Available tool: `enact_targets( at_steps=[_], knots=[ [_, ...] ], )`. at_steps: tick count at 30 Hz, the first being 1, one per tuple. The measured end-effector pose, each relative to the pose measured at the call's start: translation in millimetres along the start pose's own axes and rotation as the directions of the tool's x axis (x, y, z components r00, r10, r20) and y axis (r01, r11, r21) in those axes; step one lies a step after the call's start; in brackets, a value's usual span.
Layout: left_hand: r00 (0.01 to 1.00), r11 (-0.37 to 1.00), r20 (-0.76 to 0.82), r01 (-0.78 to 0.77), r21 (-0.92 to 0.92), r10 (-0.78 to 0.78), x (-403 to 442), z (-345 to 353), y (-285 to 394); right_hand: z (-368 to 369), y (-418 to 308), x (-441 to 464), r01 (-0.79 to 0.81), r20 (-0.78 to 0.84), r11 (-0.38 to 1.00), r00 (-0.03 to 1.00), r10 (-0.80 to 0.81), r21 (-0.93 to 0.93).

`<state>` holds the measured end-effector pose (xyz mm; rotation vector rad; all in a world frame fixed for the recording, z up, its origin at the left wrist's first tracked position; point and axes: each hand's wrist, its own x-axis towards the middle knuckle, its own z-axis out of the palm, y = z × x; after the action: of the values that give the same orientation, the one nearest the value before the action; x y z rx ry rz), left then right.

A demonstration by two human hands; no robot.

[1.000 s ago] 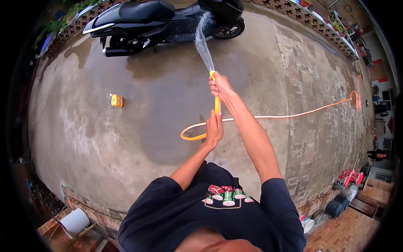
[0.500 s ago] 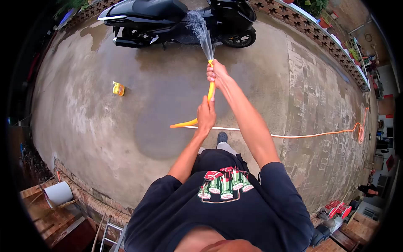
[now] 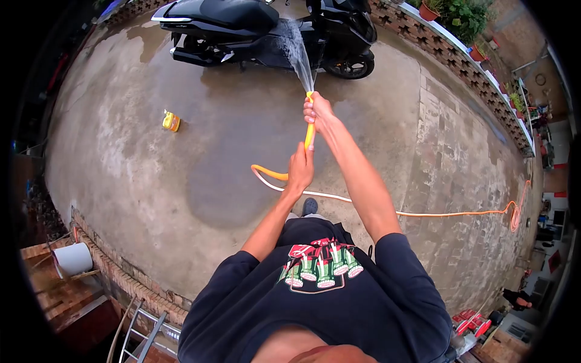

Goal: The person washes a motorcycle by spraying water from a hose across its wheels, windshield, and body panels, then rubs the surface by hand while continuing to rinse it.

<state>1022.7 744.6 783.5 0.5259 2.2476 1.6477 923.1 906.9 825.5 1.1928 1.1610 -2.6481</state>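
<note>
A yellow garden hose [image 3: 309,134] runs through both hands, water spraying from its end onto the side of a black motor scooter [image 3: 266,42]. My right hand [image 3: 317,110] is closed round the hose just behind its mouth. Lower down, my left hand [image 3: 300,167] grips the same hose. Past the left hand the hose bends back at the left and carries on as a pale, then orange length [image 3: 448,214] across the ground to the right. The spray [image 3: 298,54] fans out against the scooter's middle, below the seat.
A yellow jug [image 3: 171,121] stands on the wet concrete [image 3: 242,139] at the left. A pierced brick wall with potted plants [image 3: 428,11] borders the far right. A white bucket [image 3: 74,261] and a ladder [image 3: 143,333] are at lower left. Another person [image 3: 518,299] is at far right.
Both hands and the hose end have shifted slightly right and down in view. The scooter also sits further right. The hose's trailing loop has risen, and water still hits the scooter.
</note>
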Motion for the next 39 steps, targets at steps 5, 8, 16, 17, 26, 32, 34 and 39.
enact_targets(
  at_steps=[5, 8, 16, 17, 26, 32, 34, 39],
  knots=[
    [1.0, 0.999, 0.014, -0.001, 0.038, 0.001, 5, -3, -8, -2, 2, 8, -0.014, -0.003, 1.0, 1.0, 0.014, 0.018],
    [1.0, 0.998, 0.014, -0.009, 0.059, 0.008, 9, -4, -13, -3, 3, 15, -0.019, -0.003, 1.0, 1.0, 0.019, 0.025],
    [1.0, 0.999, 0.004, 0.009, 0.036, -0.009, 17, -10, -16, 8, 4, 23, -0.019, -0.004, 1.0, 1.0, 0.019, 0.012],
    [1.0, 0.999, -0.002, 0.004, 0.034, -0.004, 18, -10, -16, 9, 3, 24, -0.022, -0.003, 1.0, 1.0, 0.022, 0.012],
    [1.0, 1.0, -0.021, 0.014, 0.017, -0.014, 23, -9, -19, 20, -1, 26, -0.044, 0.035, 0.997, 0.998, 0.046, -0.058],
    [0.999, 0.999, -0.041, 0.008, 0.037, -0.006, 27, -13, -17, 28, -3, 29, -0.073, 0.061, 0.995, 0.995, 0.077, -0.062],
    [0.999, 0.999, -0.037, 0.008, 0.04, -0.007, 31, -12, -15, 30, -6, 31, -0.07, 0.041, 0.992, 0.996, 0.075, -0.109],
    [0.999, 0.999, -0.048, 0.007, 0.037, -0.005, 33, -10, -18, 30, -7, 33, -0.063, 0.056, 0.994, 0.996, 0.068, -0.089]
  ],
)
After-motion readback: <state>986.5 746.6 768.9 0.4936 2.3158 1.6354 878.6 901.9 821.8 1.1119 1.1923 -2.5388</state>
